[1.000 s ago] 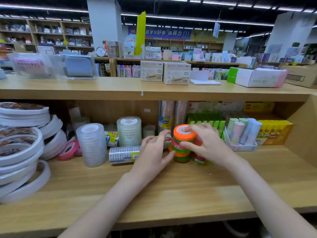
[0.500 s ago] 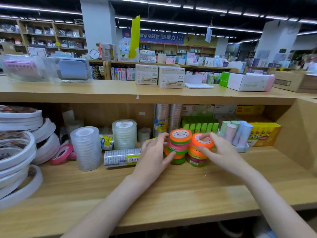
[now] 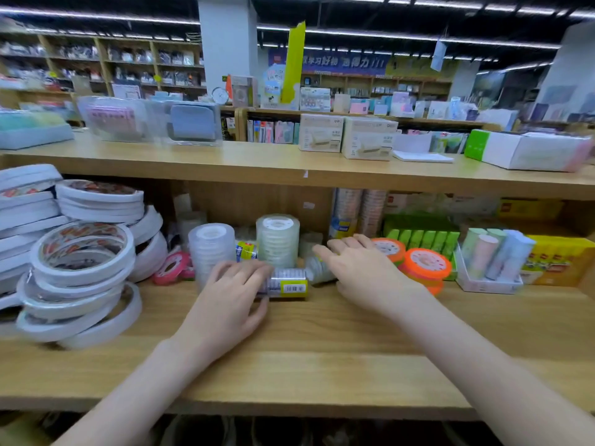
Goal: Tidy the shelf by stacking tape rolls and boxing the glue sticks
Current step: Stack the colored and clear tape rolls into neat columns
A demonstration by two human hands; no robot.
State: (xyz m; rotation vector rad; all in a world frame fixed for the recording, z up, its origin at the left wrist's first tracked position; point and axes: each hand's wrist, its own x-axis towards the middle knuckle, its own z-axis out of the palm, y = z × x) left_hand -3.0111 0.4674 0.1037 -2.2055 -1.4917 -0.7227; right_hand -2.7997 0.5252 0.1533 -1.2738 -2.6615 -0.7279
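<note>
From the head camera, both hands are down on the wooden shelf (image 3: 322,333). The left hand (image 3: 230,296) curls loosely over one end of a sleeve of clear tape rolls (image 3: 286,283) lying on its side, fingers resting on it rather than clamped. The right hand (image 3: 360,272) lies flat with fingers spread, reaching over a second clear sleeve (image 3: 318,268); whether it grips that one I cannot tell. Just to its right stand two short stacks of orange-topped tape rolls (image 3: 426,263), side by side. Behind the hands two clear tape stacks (image 3: 277,239) stand upright. White tape rings (image 3: 80,252) are piled at the far left. The green glue sticks (image 3: 421,239) and a yellow box (image 3: 560,255) sit at the right.
</note>
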